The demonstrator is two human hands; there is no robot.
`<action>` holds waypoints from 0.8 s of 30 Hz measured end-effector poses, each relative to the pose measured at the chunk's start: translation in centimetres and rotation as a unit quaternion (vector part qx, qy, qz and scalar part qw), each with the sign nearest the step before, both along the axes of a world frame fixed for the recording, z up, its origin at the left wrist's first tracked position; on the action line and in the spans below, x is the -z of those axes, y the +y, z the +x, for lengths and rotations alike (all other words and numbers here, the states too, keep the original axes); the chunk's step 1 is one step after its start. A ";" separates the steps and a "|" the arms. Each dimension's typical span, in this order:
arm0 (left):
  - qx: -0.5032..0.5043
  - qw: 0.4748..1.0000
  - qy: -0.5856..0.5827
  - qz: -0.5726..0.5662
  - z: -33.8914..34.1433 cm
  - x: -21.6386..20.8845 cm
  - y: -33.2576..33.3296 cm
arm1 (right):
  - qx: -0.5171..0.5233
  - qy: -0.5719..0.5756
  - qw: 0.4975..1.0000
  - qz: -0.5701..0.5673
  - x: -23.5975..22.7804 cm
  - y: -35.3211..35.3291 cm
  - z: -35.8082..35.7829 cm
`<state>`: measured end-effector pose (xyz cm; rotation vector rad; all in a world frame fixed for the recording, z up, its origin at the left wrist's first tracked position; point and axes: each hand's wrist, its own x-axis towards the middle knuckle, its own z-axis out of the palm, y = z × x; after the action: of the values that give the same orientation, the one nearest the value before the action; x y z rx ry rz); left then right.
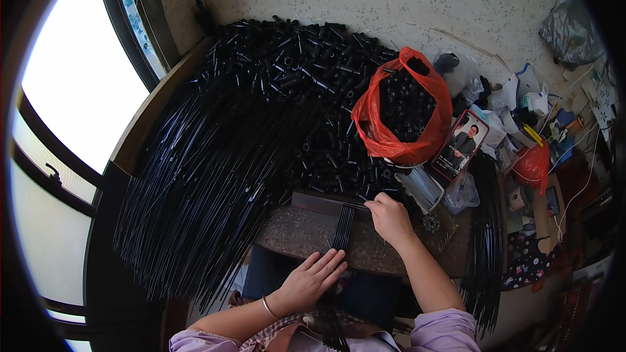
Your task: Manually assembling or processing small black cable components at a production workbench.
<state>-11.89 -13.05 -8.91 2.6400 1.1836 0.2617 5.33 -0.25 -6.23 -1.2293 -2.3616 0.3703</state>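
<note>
Several thin black rods lie side by side across a worn brown board. My left hand rests flat on their near ends, fingers stretched out. At their far ends a dark straight bar lies across the board. My right hand is closed in a pinch just right of the bar's right end; what is between its fingertips is too small to make out. Beyond the board spreads a heap of short black tubular parts. A long sheaf of thin black rods fans out on the left.
A red plastic bag full of small black parts stands at the far right of the heap. Against it leans a phone with a lit screen. More black rods hang over the right edge. Mixed clutter and cables crowd the far right; a window is on the left.
</note>
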 end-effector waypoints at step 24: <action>0.000 1.000 0.010 0.010 0.0 0.2 0.0 | -0.004 0.017 1.000 -0.022 -0.8 0.1 -0.1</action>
<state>-11.87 -13.06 -9.09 2.6660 1.1926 0.2493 5.26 -0.16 -5.39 -1.2252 -2.3413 0.4452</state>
